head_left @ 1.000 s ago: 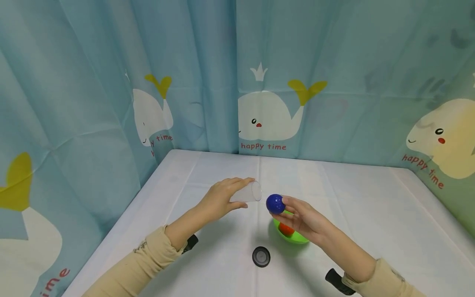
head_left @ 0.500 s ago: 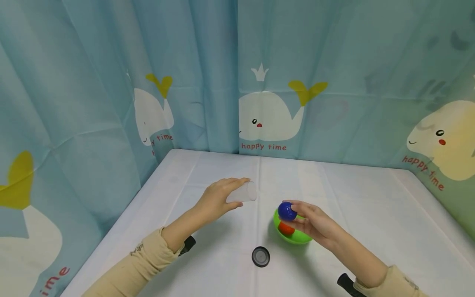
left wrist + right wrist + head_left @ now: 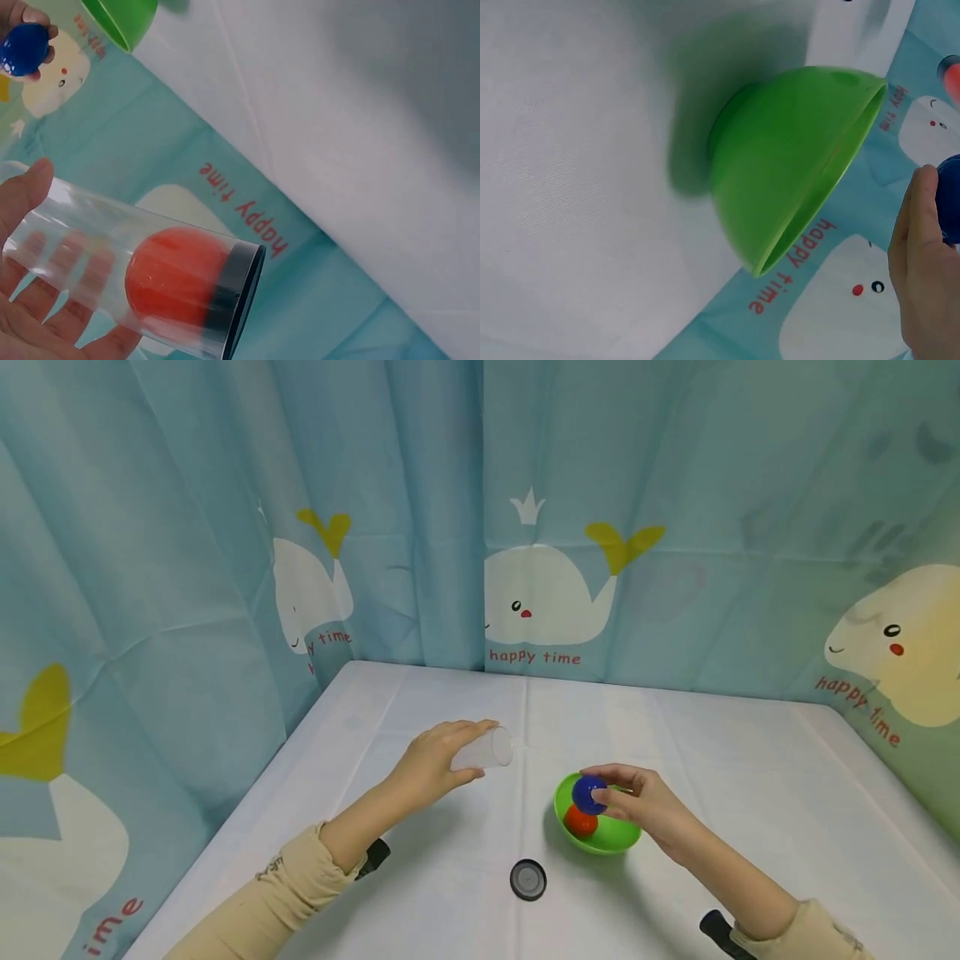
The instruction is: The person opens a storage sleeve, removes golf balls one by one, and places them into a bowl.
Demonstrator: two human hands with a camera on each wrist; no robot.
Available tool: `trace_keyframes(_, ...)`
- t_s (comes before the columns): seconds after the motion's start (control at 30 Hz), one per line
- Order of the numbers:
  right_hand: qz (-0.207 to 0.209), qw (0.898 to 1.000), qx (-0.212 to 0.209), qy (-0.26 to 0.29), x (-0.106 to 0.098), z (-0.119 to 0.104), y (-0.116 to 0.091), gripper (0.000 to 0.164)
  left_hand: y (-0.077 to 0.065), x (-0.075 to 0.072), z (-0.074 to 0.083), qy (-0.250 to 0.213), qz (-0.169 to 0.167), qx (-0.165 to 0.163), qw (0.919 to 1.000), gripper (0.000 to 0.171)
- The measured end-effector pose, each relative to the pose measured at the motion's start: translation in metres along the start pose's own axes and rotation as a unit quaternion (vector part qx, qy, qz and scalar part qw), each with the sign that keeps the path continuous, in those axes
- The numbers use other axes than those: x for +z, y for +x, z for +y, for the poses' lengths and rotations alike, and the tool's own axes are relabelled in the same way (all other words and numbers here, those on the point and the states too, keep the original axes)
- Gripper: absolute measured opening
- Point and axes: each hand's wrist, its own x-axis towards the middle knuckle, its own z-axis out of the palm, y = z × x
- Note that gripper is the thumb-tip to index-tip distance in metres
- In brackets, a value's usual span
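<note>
My left hand (image 3: 429, 762) grips a clear plastic tube (image 3: 486, 749) lying tilted in the air, its uncovered round mouth pointing right. In the left wrist view, a red-orange ball (image 3: 178, 281) sits inside the tube against the black cap (image 3: 241, 300) at its bottom. Thumb and fingers of my right hand (image 3: 651, 803) pinch a glossy blue ball (image 3: 587, 796) over the green bowl (image 3: 624, 837). Inside that bowl rests an orange ball (image 3: 581, 822). The right wrist view catches the bowl from the side, with the blue ball (image 3: 950, 199) partly cut off at the edge.
A round black lid (image 3: 528, 880) lies on the white-covered table (image 3: 420, 893), in front of the bowl and to its left. Behind the table hangs a blue curtain (image 3: 420, 527) printed with whales. Black wrist straps (image 3: 723, 933) show near both sleeves.
My right hand has moved right and slightly down with the blue ball, from near the tube's mouth to over the bowl. My left hand and the tube have drifted slightly left.
</note>
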Motion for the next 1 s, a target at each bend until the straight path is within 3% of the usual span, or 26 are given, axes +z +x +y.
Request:
trace_keyframes(0.17,0.012,0.993,-0.072,-0.097,-0.002,0.005,-0.001,0.037,0.0,0.002,0.001,-0.002,-0.004,0.0,1.0,0.062)
trace_keyframes(0.3,0.046,0.974,-0.148,-0.168,0.0,0.008,-0.001,0.031,0.0,0.003,0.002,-0.003,-0.006,0.0,1.0,0.062)
trace_keyframes(0.4,0.063,0.96,-0.183,-0.202,0.002,0.011,-0.001,0.031,0.0,0.003,0.002,-0.003,-0.005,-0.002,1.0,0.062)
trace_keyframes(0.8,0.024,0.931,-0.23,-0.283,-0.005,0.018,0.001,0.031,0.0,0.002,0.002,-0.019,-0.002,0.016,0.9997,0.062)
trace_keyframes(1.0,0.016,0.906,-0.223,-0.359,-0.007,0.015,0.002,0.032,-0.001,0.001,0.001,-0.024,-0.004,0.017,0.9996,0.061)
